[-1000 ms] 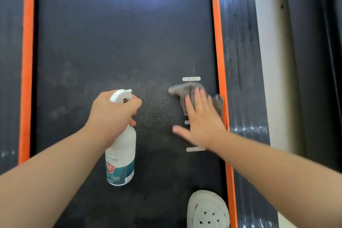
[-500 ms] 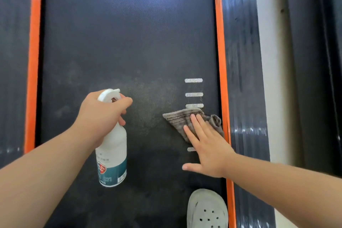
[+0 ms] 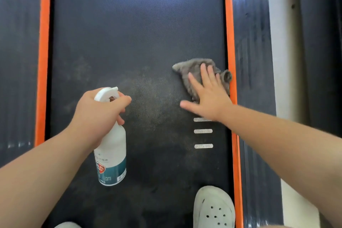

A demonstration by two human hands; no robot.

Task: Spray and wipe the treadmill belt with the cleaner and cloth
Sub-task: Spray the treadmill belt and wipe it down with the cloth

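The black treadmill belt (image 3: 129,33) fills the view, with a damp, speckled patch at its middle. My left hand (image 3: 98,111) grips the neck of a white spray bottle (image 3: 111,157) with a teal label, held above the belt, a finger at the trigger. A crumpled grey cloth (image 3: 192,72) lies on the belt by the right orange strip. My right hand (image 3: 209,94) presses on it with straight, spread fingers.
Orange strips (image 3: 229,42) run along both sides of the belt, with dark ribbed side rails (image 3: 251,61) beyond. Three short white marks (image 3: 203,131) lie on the belt below my right hand. A white clog (image 3: 212,209) stands at the bottom right.
My right hand has pushed the cloth forward, away from me, uncovering the white marks, after drawing it back half a second earlier. The left hand still holds the bottle.
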